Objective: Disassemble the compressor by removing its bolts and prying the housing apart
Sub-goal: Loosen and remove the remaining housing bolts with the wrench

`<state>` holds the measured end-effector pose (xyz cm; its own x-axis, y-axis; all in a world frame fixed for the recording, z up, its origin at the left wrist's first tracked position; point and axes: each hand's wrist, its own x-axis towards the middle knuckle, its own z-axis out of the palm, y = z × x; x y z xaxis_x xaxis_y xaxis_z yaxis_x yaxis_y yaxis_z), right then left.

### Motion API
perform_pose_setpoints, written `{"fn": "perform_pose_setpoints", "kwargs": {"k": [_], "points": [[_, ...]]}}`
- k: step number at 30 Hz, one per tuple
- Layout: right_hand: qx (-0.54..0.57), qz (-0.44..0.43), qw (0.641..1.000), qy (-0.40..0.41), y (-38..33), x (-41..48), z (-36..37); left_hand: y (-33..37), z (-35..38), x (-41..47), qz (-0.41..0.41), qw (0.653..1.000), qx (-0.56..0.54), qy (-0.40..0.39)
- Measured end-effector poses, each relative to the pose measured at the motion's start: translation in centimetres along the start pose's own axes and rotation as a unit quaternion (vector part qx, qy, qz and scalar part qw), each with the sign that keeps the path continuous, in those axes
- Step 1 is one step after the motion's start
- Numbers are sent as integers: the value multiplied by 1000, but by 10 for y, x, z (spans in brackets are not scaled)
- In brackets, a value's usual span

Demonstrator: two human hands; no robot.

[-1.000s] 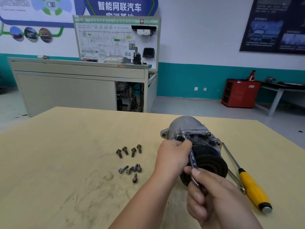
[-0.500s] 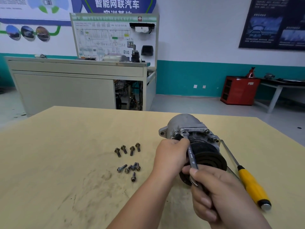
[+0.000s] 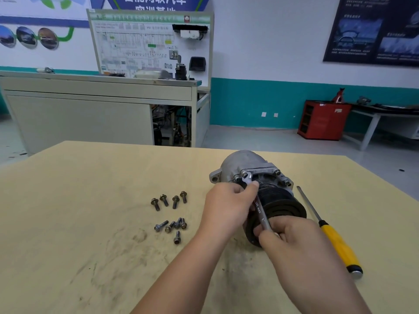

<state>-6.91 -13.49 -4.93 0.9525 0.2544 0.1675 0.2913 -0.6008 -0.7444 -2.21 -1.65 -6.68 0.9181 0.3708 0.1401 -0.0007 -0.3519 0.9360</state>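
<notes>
Pale wooden table (image 3: 79, 200), smudged with grease, in a training workshop with a wiring display board at twelve o'clock. Compressor (image 3: 243, 164) lies on its side right of centre, its black pulley (image 3: 281, 207) facing the viewer at about five o'clock. Left hand (image 3: 226, 207) is curled against the compressor's body, thumb pressed to the wrench (image 3: 261, 210) just below its head; the fingertips are hidden. Right hand (image 3: 294, 239) grips the wrench's lower end. The wrench head sits on a flange bolt (image 3: 244, 175) at the eleven o'clock corner of the front plate.

Nine loose bolts (image 3: 175, 201) lie at nine o'clock from the compressor, well apart from it, as a row of four and a cluster of five. Yellow-handled screwdriver (image 3: 337, 245) lies at three o'clock, just beside the pulley, with no hand on it.

Progress, as judged: bolt removal is well advanced but incomplete. Besides the bolt under the wrench, at least two further bolt heads (image 3: 277, 172) are seated on the plate. The housing appears closed, so prying, presumably with the screwdriver, has not yet begun.
</notes>
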Motion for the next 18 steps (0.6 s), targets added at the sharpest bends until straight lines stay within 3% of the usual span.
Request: {"fn": "perform_pose_setpoints", "kwargs": {"k": [4,7,11,15,18], "points": [[-138,-16,990,31,-9,-4,5,0,1,3,33,999,19,-4],[-142,-10,989,38,-5,-4,8,-1,1,6,38,998,40,-16],[63,71,995,15,12,-4,12,-2,2,8,43,997,59,-26],[310,129,942,-13,21,-2,10,-3,4,8,26,998,21,-51],[387,129,913,10,22,1,8,-4,4,9,2,997,-21,-71]]}}
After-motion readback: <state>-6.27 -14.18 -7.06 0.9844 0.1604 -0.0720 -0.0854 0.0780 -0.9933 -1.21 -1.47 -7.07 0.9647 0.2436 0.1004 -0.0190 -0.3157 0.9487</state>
